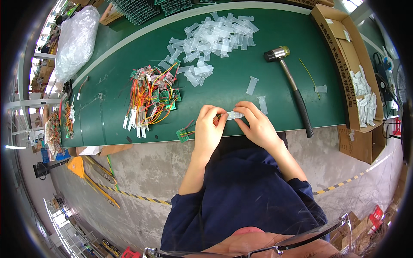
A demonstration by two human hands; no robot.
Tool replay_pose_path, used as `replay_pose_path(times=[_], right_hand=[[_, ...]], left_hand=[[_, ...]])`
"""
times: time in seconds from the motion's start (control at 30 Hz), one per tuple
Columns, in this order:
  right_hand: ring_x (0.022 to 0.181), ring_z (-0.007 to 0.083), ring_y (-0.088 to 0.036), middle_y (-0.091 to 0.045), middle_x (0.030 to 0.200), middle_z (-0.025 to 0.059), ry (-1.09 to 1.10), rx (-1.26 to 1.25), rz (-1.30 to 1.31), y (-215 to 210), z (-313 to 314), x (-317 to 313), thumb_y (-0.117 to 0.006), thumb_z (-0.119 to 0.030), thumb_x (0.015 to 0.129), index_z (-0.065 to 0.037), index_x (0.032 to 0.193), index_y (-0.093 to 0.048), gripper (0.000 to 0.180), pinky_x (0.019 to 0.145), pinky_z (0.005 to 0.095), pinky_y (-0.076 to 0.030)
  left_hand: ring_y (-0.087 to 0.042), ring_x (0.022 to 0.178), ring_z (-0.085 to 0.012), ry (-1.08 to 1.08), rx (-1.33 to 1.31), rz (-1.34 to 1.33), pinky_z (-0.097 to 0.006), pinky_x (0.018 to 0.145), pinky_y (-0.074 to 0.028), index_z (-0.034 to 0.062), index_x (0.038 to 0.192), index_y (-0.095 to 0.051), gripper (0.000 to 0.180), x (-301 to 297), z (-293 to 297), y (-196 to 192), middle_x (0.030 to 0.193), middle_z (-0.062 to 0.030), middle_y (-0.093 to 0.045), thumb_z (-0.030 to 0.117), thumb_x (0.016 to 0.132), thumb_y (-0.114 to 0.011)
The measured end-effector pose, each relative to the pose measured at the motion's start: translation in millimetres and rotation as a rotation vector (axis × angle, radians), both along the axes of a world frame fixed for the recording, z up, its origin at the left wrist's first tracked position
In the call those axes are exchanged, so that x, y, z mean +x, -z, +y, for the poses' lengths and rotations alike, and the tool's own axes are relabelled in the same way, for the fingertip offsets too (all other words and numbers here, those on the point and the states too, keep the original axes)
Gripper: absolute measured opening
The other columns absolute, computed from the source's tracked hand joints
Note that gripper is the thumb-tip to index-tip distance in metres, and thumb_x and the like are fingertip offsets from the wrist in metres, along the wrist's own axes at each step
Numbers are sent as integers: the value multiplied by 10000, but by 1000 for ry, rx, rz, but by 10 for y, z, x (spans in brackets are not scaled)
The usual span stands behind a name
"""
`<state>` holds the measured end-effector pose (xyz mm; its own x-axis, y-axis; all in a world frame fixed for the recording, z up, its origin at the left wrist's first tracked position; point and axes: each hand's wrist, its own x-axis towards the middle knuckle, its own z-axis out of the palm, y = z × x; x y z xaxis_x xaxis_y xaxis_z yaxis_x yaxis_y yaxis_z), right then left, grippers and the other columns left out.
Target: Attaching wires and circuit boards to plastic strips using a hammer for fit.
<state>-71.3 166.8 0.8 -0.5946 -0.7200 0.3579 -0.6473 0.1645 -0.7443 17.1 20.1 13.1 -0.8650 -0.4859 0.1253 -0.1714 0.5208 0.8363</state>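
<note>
Above the table's near edge, a small whitish strip (234, 115) with pale spots along it is stretched between my hands. My left hand (208, 129) pinches its left end, and my right hand (259, 128) pinches the right end. Thin wires run out beside my left hand to a small green circuit board (183, 135) at the table edge. Just beyond my right hand lie a clear plastic piece (262, 105) and another clear plastic sleeve (252, 85). The fingers partly cover the strip, so I cannot tell whether a sleeve is around it.
A heap of clear plastic pieces (219, 36) covers the far middle. Wired circuit boards (150, 94) lie tangled at left. A mallet (301, 105) rests at right, its handle overhanging the near edge. Beyond it stands a cardboard box (342, 64) with white parts (365, 103).
</note>
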Motion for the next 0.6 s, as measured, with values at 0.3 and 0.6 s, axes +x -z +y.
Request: replay_pose_path(times=[0.3, 0.6], right_hand=[[976, 321, -627, -588, 1145, 120, -13, 18, 82, 31, 2, 8, -661, -3, 793, -15, 1077, -610, 289, 822, 399, -520], [1020, 255, -592, -594, 1114, 97, -94, 109, 428, 3, 4, -38, -649, -48, 748, 10, 1061, -652, 319, 851, 353, -494]], left_hand=[[-550, 617, -184, -37, -70, 29, -309, 565, -458, 21, 873, -618, 97, 28, 134, 56, 873, -68, -547, 8, 830, -704], [-583, 863, -215, 3, -663, 156, -371, 785, -424, 110, 892, -675, 161, 248, -65, 47, 923, -2, -590, 78, 758, -758]])
